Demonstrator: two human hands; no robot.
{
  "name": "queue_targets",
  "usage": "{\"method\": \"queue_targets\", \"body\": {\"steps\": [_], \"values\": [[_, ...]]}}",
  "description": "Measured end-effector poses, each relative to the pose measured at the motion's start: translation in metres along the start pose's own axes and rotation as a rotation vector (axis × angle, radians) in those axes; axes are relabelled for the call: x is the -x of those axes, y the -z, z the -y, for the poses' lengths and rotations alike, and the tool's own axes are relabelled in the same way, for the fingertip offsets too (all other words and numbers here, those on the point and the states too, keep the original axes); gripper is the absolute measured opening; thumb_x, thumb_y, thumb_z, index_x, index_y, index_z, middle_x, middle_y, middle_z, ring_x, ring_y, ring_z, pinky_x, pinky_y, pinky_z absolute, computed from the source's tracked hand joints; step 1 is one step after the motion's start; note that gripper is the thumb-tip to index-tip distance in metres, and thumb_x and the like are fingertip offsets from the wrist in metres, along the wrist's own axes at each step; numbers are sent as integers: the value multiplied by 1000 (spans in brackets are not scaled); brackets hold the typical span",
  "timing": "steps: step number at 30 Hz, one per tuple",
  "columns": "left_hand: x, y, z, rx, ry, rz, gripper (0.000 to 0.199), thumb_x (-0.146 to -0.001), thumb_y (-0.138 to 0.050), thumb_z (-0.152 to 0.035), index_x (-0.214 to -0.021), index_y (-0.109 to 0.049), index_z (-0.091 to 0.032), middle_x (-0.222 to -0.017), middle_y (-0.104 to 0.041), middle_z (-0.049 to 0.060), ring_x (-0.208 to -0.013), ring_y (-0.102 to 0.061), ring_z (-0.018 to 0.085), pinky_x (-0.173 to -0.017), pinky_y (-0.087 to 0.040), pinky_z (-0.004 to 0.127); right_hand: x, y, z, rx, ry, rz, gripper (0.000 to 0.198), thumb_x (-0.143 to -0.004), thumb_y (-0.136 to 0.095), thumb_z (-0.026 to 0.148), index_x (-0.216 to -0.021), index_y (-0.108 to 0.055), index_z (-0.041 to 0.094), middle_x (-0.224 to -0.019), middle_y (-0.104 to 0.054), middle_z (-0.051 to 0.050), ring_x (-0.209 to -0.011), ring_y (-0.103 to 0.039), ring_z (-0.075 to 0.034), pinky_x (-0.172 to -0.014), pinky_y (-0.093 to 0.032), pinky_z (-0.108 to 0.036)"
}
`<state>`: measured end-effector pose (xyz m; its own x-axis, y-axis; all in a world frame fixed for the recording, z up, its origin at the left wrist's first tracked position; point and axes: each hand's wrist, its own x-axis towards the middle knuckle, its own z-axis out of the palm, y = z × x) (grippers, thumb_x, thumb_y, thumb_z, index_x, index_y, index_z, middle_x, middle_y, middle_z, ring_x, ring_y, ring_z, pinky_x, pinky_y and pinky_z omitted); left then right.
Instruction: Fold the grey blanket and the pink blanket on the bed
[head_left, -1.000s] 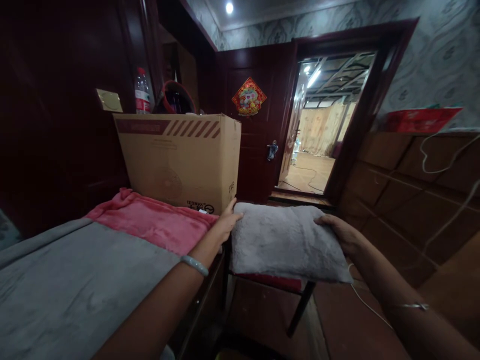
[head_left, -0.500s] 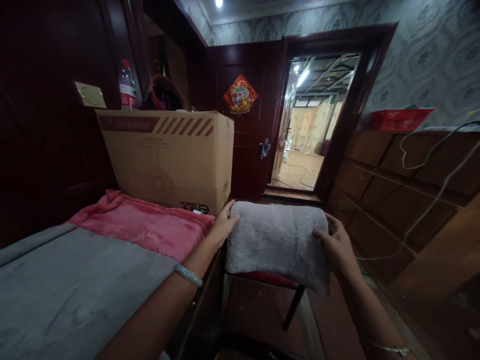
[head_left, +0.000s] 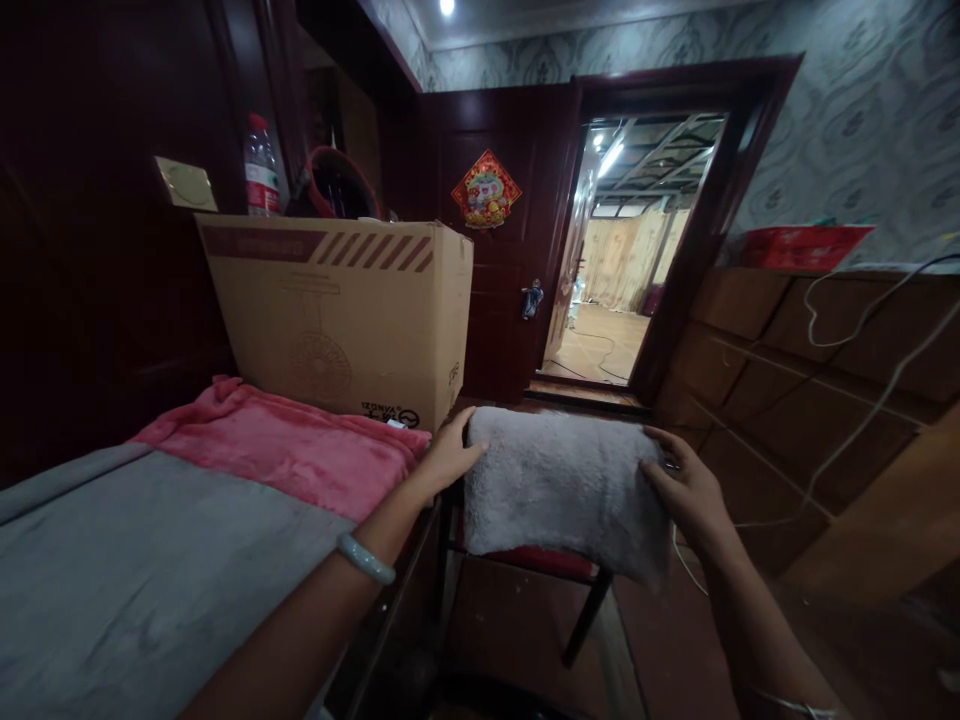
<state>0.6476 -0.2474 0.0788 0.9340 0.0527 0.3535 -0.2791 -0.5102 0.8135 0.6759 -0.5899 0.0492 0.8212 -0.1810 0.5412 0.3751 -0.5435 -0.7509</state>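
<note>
A fuzzy grey cloth (head_left: 562, 485) hangs between my two hands, over a chair with a red seat (head_left: 559, 563). My left hand (head_left: 448, 455) grips its upper left corner, thumb in front and fingers behind. At the upper right corner, my right hand (head_left: 686, 490) pinches the cloth the same way. The cloth's lower right edge droops and looks slightly blurred. Most of the chair's seat and back is hidden behind it. A pale bangle (head_left: 365, 560) circles my left wrist.
To the left, a grey blanket (head_left: 172, 560) and a pink blanket (head_left: 285, 440) lie spread. Behind them stands a large cardboard box (head_left: 330, 310) with a bottle (head_left: 259, 170) above it. Stacked boxes (head_left: 810, 370) line the right wall, with a white cable (head_left: 870, 410) hanging down. A doorway opens ahead.
Both hands and the cloth have shifted slightly right in the view. My right hand has moved a little outward, and the cloth's lower right corner swings right.
</note>
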Motion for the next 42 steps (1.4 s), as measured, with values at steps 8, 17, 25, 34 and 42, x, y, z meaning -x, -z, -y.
{"method": "queue_targets", "body": {"steps": [8,17,25,34,42], "values": [[-5,17,-35,-432,-146,87,92,-69,-77,-45,-148,-40,-16,-158,-33,19,-147,-28,35,-120,-24,49,-10,11,48,428,475,-16,68,-82,-59,52,-142,-49,22,-144,-48,-16,-130,-43,-37,-106,-35,-54],[-23,-11,-30,-642,-355,260,95,-62,-82,-56,-141,-44,-19,-142,-50,17,-133,-43,37,-114,-29,53,-34,-33,67,655,650,647,88,-74,-72,55,-150,-37,28,-136,-57,-16,-119,-55,-38,-96,-40,-53],[-25,-15,-25,-793,-356,264,66,-72,-75,-56,-122,-53,-20,-115,-61,11,-108,-55,31,-94,-44,43,-27,-35,66,770,664,540,59,-76,-71,45,-129,-53,24,-111,-66,-10,-98,-61,-31,-77,-42,-37],[-28,-13,-23,-750,-354,281,64,-72,-75,-54,-122,-52,-20,-115,-59,12,-108,-54,31,-94,-44,44,-26,-35,66,764,699,513,57,-78,-69,45,-129,-53,24,-107,-66,-11,-95,-61,-32,-76,-41,-39],[-26,-13,-27,-688,-354,295,69,-69,-77,-53,-126,-52,-23,-119,-58,10,-111,-53,31,-97,-43,44,-32,-27,58,693,750,554,71,-80,-67,56,-139,-49,22,-113,-65,-14,-98,-61,-33,-79,-43,-40]]}}
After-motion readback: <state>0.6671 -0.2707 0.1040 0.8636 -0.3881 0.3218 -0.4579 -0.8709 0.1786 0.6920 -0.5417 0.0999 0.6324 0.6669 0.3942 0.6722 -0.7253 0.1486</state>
